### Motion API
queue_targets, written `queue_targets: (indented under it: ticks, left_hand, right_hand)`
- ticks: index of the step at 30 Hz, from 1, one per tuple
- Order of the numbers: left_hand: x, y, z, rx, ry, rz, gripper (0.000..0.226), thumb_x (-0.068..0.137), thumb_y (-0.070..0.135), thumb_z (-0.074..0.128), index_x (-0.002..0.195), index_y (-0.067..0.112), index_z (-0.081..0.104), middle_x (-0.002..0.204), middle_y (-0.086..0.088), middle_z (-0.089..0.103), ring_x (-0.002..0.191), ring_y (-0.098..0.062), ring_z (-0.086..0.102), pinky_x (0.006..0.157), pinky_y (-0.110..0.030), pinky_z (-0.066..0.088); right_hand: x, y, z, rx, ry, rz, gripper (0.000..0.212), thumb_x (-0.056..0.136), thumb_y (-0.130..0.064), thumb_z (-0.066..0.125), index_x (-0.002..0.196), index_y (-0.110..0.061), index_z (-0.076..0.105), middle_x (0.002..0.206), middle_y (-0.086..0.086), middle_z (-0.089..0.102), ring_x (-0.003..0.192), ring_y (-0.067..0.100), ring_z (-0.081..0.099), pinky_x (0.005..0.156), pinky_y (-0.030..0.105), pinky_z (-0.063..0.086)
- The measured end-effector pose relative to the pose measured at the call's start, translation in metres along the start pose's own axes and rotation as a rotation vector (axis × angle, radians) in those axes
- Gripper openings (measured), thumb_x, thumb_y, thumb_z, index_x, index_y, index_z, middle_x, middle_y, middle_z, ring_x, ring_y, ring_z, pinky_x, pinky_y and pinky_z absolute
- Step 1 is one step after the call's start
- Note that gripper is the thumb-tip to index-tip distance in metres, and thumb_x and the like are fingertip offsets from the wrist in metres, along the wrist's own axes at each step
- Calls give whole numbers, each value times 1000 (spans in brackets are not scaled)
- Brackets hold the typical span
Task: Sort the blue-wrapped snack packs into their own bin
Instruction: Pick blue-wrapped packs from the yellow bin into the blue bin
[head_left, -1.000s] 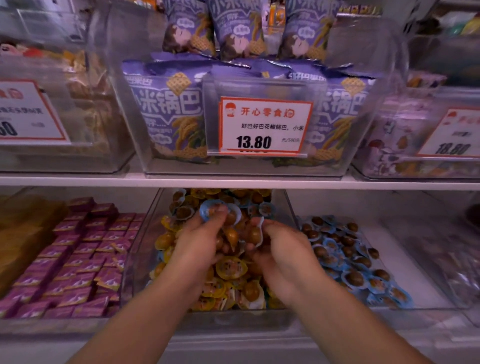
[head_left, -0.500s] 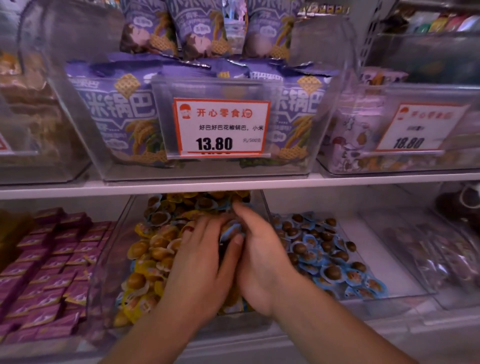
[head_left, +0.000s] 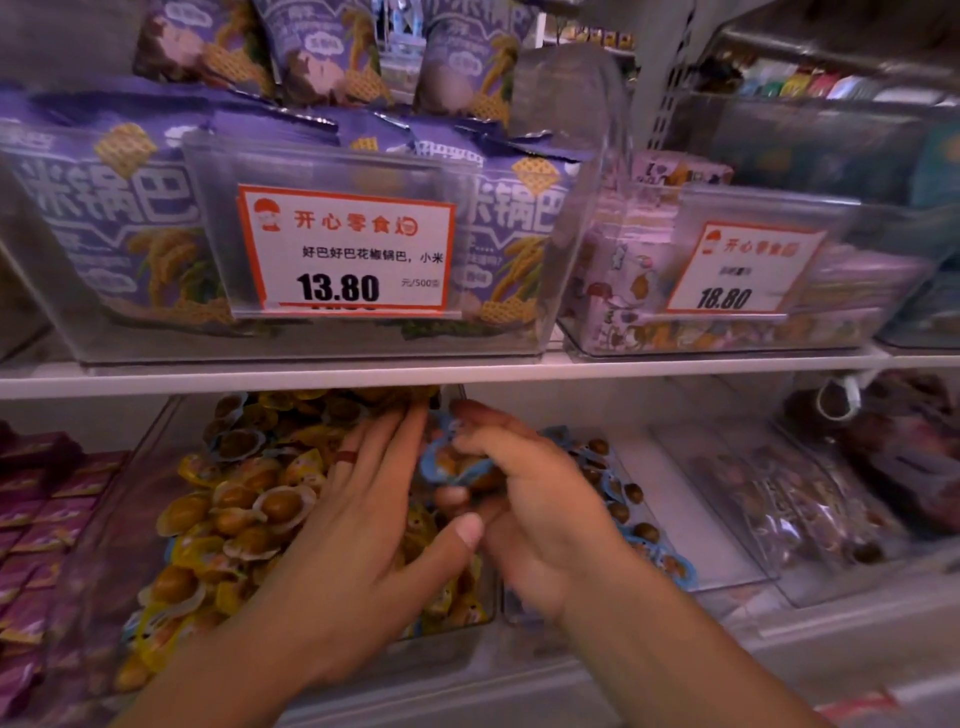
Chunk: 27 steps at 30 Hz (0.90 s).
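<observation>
The right hand (head_left: 540, 514) had its fingers (head_left: 483, 441) curled round a small bunch of blue-wrapped snack packs (head_left: 452, 465), held over the edge of the mixed bin (head_left: 130, 519); the left hand (head_left: 358, 530) lay flat, fingers straight, on the yellow packs (head_left: 234, 514); the packs looked light, crinkly and slippery, best pinched by their flat rims; the blue bin (head_left: 691, 499) sat just beside.

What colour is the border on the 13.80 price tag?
Orange-red, around a white price tag; the head view shows it clearly.

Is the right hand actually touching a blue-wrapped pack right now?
Touching. The head view shows the right hand with fingers curled round blue-wrapped packs, held above the mixed bin.
</observation>
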<state>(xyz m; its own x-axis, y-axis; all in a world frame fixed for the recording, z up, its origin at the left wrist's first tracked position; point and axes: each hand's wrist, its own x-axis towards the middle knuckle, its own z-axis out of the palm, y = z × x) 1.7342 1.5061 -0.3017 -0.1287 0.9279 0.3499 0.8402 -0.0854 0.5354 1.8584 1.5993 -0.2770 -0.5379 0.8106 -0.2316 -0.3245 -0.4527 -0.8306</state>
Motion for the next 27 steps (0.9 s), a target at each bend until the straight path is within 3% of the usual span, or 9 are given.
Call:
queue_targets:
  ticks: [3, 6, 8, 11, 14, 16, 20, 23, 27]
  left_hand:
    - [1, -8, 5, -16, 35, 4, 70, 88, 76, 28, 151, 47, 16, 154, 25, 21, 140, -2, 28, 111, -29, 29]
    - [4, -20, 5, 109, 44, 13, 51, 92, 59, 35, 135, 37, 52, 140, 19, 47, 126, -11, 49, 104, -36, 41]
    - [3, -27, 5, 163, 50, 32, 45, 93, 53, 38, 126, 34, 61, 131, 16, 55, 121, -14, 54, 102, -41, 42]
    - [1, -32, 2, 212, 78, 58, 42, 93, 48, 39, 119, 30, 67, 123, 13, 62, 120, -12, 54, 103, -43, 41]
    - [-1, -37, -9, 293, 101, 87, 36, 93, 38, 42, 113, 28, 70, 117, 12, 66, 114, -15, 58, 100, -43, 42]
    - [-6, -44, -22, 357, 125, 99, 34, 92, 34, 43, 108, 25, 72, 113, 9, 69, 105, -21, 64, 98, -46, 43]
    - [-24, -64, -56, 407, 223, 43, 33, 90, 33, 44, 106, 23, 71, 111, 5, 68, 99, -27, 65, 92, -46, 43]
    - [-46, -83, -80, 336, 315, -75, 34, 89, 29, 44, 109, 21, 70, 116, 1, 65, 105, -26, 62, 92, -45, 46]
    - [-75, -106, -95, 234, 333, -175, 39, 91, 32, 42, 117, 16, 66, 123, 0, 60, 114, -21, 57, 98, -36, 44]
  right_hand:
    - [18, -28, -31, -46, 158, -72, 16, 90, 1, 55, 93, -4, 69, 91, 25, 69, 65, 26, 66, 42, 25, 46]
    - [40, -49, -69, -84, 320, -62, 10, 97, -11, 54, 101, -9, 63, 86, 12, 70, 75, 26, 68, 64, 43, 59]
    - [53, -60, -92, -131, 384, -35, 20, 100, -28, 51, 110, -14, 59, 102, 9, 67, 94, 29, 65, 81, 53, 53]
    - [71, -69, -119, -273, 465, -7, 43, 99, -41, 49, 133, -16, 55, 132, 11, 57, 119, 28, 53, 101, 48, 37]
    - [78, -66, -127, -464, 546, -76, 36, 99, -31, 48, 128, -14, 61, 121, 7, 67, 108, 22, 55, 88, 36, 32]
    - [76, -64, -121, -537, 554, -195, 23, 99, -21, 50, 111, -12, 67, 115, 8, 70, 102, 20, 61, 80, 29, 40]
    - [57, -49, -85, -672, 462, -588, 30, 91, -3, 56, 78, -25, 69, 81, -9, 72, 94, 22, 69, 87, 24, 52]
    - [33, -23, -36, -938, 296, -845, 18, 87, -20, 55, 86, -18, 73, 83, -4, 73, 85, 15, 67, 82, 29, 53]
    - [0, 35, 38, -1333, -288, -984, 27, 92, -27, 50, 109, -20, 69, 105, -4, 67, 100, 9, 61, 90, 22, 48]
